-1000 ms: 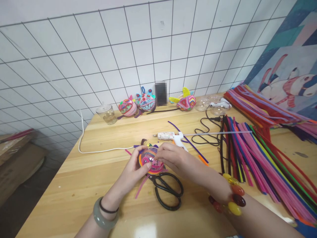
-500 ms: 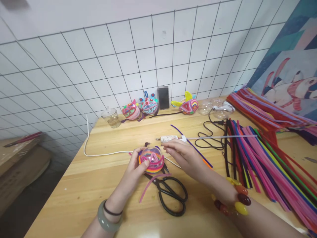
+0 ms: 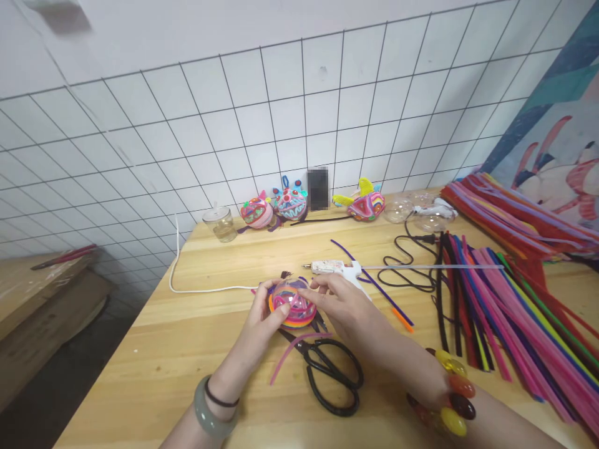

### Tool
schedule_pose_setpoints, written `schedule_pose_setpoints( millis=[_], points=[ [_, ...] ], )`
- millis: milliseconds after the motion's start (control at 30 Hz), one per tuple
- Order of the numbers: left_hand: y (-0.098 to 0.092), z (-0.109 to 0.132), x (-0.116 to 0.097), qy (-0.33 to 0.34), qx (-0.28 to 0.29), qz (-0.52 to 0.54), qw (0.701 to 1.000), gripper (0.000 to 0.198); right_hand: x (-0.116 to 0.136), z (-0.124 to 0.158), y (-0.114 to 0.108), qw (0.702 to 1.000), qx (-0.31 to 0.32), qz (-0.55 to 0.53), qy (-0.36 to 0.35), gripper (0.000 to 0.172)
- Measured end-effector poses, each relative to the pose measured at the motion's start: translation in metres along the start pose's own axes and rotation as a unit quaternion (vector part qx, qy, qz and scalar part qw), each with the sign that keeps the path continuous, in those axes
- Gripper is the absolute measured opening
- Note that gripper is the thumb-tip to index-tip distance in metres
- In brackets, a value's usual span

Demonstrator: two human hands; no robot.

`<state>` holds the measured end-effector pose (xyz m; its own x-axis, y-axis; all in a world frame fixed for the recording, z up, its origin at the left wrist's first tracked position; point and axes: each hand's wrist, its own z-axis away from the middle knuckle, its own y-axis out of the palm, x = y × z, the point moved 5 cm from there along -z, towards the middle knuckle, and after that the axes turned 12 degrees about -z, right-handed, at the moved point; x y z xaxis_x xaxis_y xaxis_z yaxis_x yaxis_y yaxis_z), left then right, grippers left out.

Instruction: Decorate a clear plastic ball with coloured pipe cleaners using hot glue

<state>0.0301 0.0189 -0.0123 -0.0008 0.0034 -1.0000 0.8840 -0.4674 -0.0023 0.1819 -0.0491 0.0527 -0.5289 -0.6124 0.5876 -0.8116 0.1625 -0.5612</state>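
Observation:
My left hand [image 3: 269, 312] is closed around the left side of a clear plastic ball [image 3: 292, 302] wrapped partly in pink, orange, yellow and purple pipe cleaners, its thumb on the front. The fingers of my right hand [image 3: 334, 302] press on the ball's upper right side; their tips are partly hidden. Black-handled scissors [image 3: 334, 374] lie beneath and in front of the ball. A loose pink pipe cleaner [image 3: 285, 358] crosses their blades. Just beyond my right hand lies a white glue gun [image 3: 334, 268] with a long glue stick [image 3: 435, 267] in its back.
Pipe cleaners [image 3: 510, 305] lie in bundles on the right. Along the tiled wall stand a glass cup [image 3: 219, 224], several decorated balls [image 3: 291, 202], a dark phone-like rectangle [image 3: 319, 189] and clear balls [image 3: 399, 209]. A black cord [image 3: 397, 262] and a white cord [image 3: 210, 290] cross the table.
My right hand has come left from beside the glue gun, and its fingers now touch the ball. My left hand keeps its hold. The whole view has shifted slightly.

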Motion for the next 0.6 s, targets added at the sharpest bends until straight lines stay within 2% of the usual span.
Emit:
schedule_pose_setpoints(
  millis=[100,200,400,533,600],
  points=[
    [-0.001,-0.001,0.002,0.002,0.005,0.001,1.000,0.042,-0.004,0.002,0.001,0.998,-0.002,-0.049,0.034,0.026],
    [-0.001,-0.001,0.003,0.009,0.009,-0.001,1.000,0.040,-0.006,0.005,0.005,0.997,0.014,-0.073,0.030,0.036],
    [-0.001,0.000,0.002,0.008,0.012,0.005,1.000,0.039,-0.009,0.009,0.010,1.000,0.021,0.006,-0.006,0.050],
    [-0.001,0.001,0.001,0.007,0.012,0.004,1.000,0.040,-0.009,0.008,0.011,1.000,0.026,-0.004,-0.010,0.062],
    [-0.001,0.001,0.002,0.010,0.009,-0.001,1.000,0.040,-0.008,0.008,0.010,1.000,0.028,0.000,-0.014,0.062]
  ],
)
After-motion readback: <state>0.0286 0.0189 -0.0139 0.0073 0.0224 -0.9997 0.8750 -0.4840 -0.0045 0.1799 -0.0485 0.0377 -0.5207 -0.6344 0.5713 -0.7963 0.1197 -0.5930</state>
